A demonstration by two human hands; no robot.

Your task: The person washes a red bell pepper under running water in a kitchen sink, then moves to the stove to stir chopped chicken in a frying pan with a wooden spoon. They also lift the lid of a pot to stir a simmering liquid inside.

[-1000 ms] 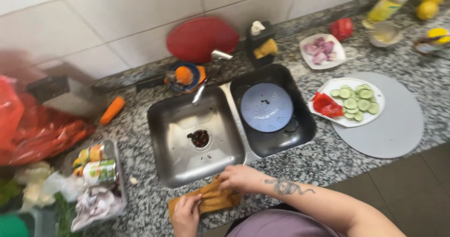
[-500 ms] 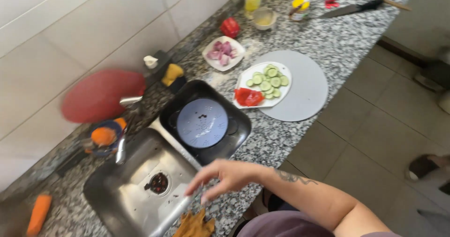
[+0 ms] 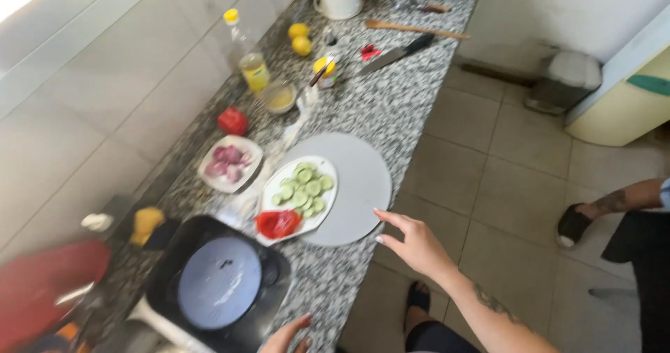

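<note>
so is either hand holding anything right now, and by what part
Nothing is held. The right hand is open beside the round grey board; the left hand rests empty at the counter edge.

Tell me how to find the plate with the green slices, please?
Start at the speckled stone counter and find the round grey board near its edge, where the right hand reaches. The white plate lies partly on that board. Unlike the smaller plate of purple pieces beside it, it holds cucumber slices and red pieces.

speckled grey counter (image 3: 391, 95), grey board (image 3: 356, 185) — white plate (image 3: 269, 199)
</note>
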